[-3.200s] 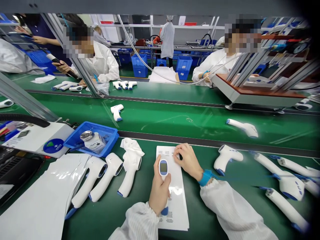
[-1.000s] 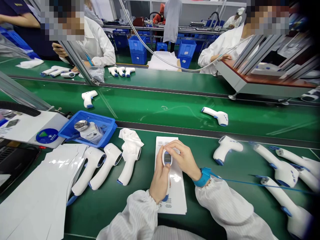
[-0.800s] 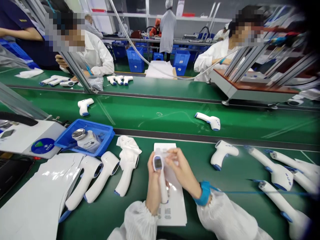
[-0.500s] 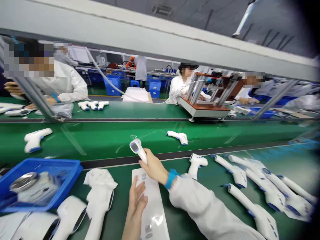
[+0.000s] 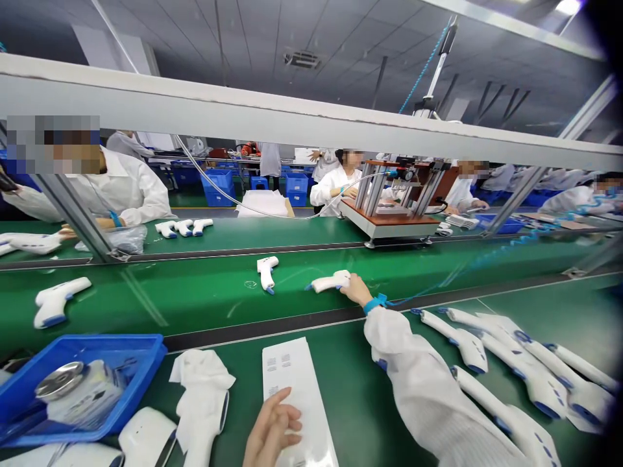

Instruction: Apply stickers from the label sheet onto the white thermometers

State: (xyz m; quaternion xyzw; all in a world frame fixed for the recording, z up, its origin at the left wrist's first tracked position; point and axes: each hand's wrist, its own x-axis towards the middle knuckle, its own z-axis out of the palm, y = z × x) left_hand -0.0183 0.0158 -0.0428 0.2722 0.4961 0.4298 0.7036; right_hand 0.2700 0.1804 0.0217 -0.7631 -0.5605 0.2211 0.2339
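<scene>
Hands: well apart; the right hand (image 5: 357, 290) reaches forward, the left hand (image 5: 273, 428) lies nearer the body.
Right grip: fingers clamped on the wide head end of a white plastic gun-shaped thermometer with blue trim (image 5: 327, 283); its handle points left, away from the hand.
Right wrist: bears a bright blue band (image 5: 374, 303) with a coiled cord.
Left fingers: loosely curled, holding nothing, over a long white glossy sheet with small printed blocks (image 5: 292, 366); contact cannot be told.
Belt: smooth green conveyor (image 5: 195, 295), beneath the right hand; a second white thermometer (image 5: 267, 274) lies left of that hand, a third (image 5: 61, 301) far left.
Bench: dark green surface (image 5: 246, 383); left of the left hand, a cloth-draped thermometer (image 5: 202, 395) and a blue plastic tray (image 5: 154, 363) holding a metal-capped bottle (image 5: 82, 399).
Right forearm side: several white thermometers (image 5: 467, 344), lying on the bench.
</scene>
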